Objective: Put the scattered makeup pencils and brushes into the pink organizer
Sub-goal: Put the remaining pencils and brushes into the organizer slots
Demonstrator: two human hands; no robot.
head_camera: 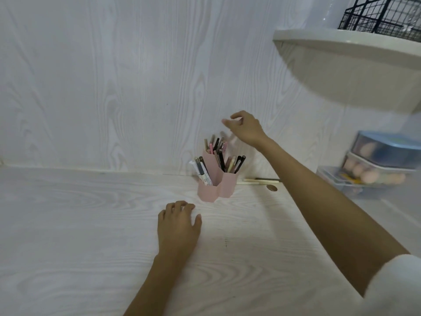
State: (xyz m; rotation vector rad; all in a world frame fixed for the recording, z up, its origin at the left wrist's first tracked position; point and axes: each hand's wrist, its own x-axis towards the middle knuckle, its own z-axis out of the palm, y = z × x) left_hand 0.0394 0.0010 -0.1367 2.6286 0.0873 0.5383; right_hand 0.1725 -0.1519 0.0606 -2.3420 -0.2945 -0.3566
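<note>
The pink organizer [217, 188] stands near the back wall on the white wood-grain table [79, 224]. Its three hexagonal compartments hold several pencils and brushes [216, 147] upright. My right hand [245, 130] hovers above and just right of the tallest compartment, fingers apart and empty. My left hand [177, 222] rests palm down on the table in front of the organizer, holding nothing. Two thin pencils [257, 181], one cream and one dark, lie flat on the table right of the organizer, partly hidden behind my right forearm.
A small brown round spot [271, 188] shows on the table beside the loose pencils. Stacked clear boxes with makeup sponges [376, 165] stand at the right. A white shelf [341, 49] with a black wire basket [385, 17] hangs above right.
</note>
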